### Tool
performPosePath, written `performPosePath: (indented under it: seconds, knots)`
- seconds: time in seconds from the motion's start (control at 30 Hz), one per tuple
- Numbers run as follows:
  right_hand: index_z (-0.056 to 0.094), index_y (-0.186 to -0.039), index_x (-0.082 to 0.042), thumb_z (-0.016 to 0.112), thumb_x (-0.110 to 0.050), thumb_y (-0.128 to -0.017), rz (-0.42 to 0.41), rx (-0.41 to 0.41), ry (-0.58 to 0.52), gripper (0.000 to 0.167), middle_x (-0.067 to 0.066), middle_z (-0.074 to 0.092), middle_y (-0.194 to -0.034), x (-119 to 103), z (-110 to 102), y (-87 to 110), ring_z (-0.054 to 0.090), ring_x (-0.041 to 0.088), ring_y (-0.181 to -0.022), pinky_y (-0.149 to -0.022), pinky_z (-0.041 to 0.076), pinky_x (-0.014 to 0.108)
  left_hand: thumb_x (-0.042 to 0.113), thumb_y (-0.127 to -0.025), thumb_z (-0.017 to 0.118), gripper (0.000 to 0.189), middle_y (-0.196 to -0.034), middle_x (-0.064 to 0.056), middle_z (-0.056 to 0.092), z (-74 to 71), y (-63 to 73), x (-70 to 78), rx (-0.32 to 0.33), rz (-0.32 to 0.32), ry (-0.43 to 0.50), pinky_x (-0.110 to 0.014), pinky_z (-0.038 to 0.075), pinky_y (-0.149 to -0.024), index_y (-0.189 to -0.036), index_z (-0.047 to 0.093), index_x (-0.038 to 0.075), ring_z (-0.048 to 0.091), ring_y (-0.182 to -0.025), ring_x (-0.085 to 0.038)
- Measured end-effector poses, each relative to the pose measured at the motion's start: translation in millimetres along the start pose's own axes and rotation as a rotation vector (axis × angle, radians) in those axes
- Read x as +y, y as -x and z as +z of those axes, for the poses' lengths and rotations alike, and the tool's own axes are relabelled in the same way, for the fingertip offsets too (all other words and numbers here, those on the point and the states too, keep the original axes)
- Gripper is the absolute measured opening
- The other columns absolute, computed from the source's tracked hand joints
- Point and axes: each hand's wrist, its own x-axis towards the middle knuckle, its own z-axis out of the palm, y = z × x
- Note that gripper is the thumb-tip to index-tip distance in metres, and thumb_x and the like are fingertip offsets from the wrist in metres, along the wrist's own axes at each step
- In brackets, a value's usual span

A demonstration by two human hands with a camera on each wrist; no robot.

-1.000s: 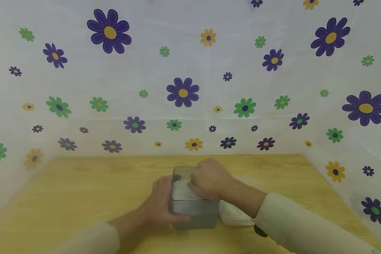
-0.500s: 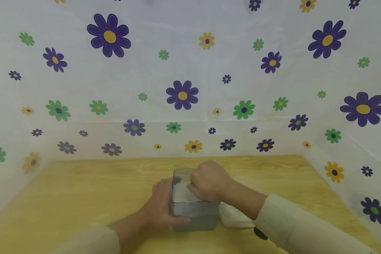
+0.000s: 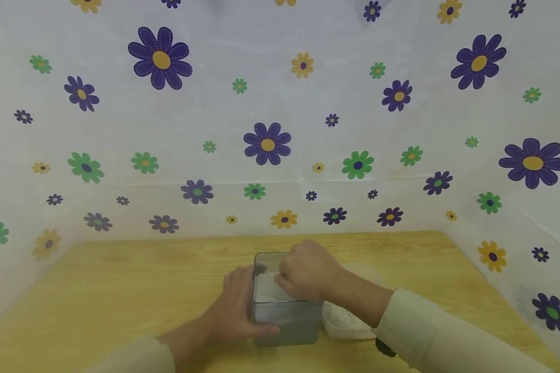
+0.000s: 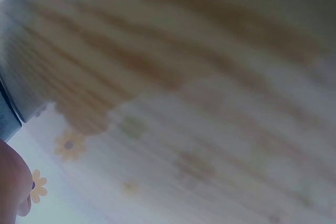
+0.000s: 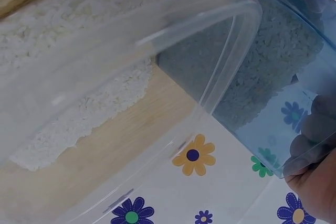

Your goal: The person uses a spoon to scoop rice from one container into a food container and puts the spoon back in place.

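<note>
A see-through blue-grey box point(image 3: 287, 321) partly filled with white rice point(image 3: 267, 286) stands on the table. My left hand point(image 3: 233, 311) grips it from the left, thumb point(image 3: 265, 330) across the front wall. In the left wrist view, part of a finger point(image 4: 13, 182) and the box edge point(image 4: 9, 114) show at the left. My right hand point(image 3: 310, 272) reaches over the right part of the rim with its fingers bent down inside. Seen through the wall in the right wrist view, those fingers point(image 5: 317, 111) are curled near the rice; I cannot tell whether they hold anything.
A clear plastic container point(image 5: 239, 3) with more white rice point(image 5: 94, 114) stands right beside the box, partly under my right forearm. The wooden table point(image 3: 135, 290) is enclosed by a white sheet point(image 3: 214, 114) printed with flowers.
The head view has tilted up slightly, so everything sits a little lower in it. Both hands and the box keep nearly the same places relative to each other.
</note>
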Motion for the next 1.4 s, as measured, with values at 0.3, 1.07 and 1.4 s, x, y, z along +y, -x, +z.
performPosePath:
  seconds: [0.3, 1.07, 1.4]
  knots:
    - [0.037, -0.050, -0.020, 0.058, -0.024, -0.092, 0.017, 0.028, -0.054, 0.048, -0.012, 0.026, -0.046, 3.3, -2.3, 3.5, 0.025, 0.005, -0.045, -0.047, 0.023, 0.022, 0.077, -0.071, 0.070, 0.106, -0.127, -0.007, 0.051, -2.0, -3.5, 3.4, -0.008, 0.002, 0.013, -0.054, 0.027, -0.101, -0.143, 0.036, 0.007, 0.044, -0.116, -0.019]
    - [0.037, -0.046, -0.019, 0.062, -0.017, -0.087, 0.098, 0.228, -0.044, 0.049, -0.012, 0.022, -0.045, 2.1, 0.0, 10.7, 0.022, 0.005, -0.047, -0.049, 0.020, 0.021, 0.074, -0.071, 0.071, 0.104, -0.128, -0.006, 0.052, -4.1, -4.4, 6.1, -0.016, 0.005, -0.014, -0.056, 0.028, -0.102, -0.142, 0.037, 0.006, 0.044, -0.115, -0.019]
    - [0.036, -0.045, -0.019, 0.063, -0.017, -0.086, 0.091, 0.265, -0.049, 0.049, -0.013, 0.022, -0.045, 1.5, 3.3, 11.7, 0.023, 0.004, -0.046, -0.048, 0.020, 0.020, 0.076, -0.071, 0.071, 0.105, -0.130, -0.007, 0.051, -1.1, 0.7, 2.7, -0.013, -0.012, -0.011, -0.053, 0.028, -0.103, -0.143, 0.037, 0.006, 0.044, -0.117, -0.019]
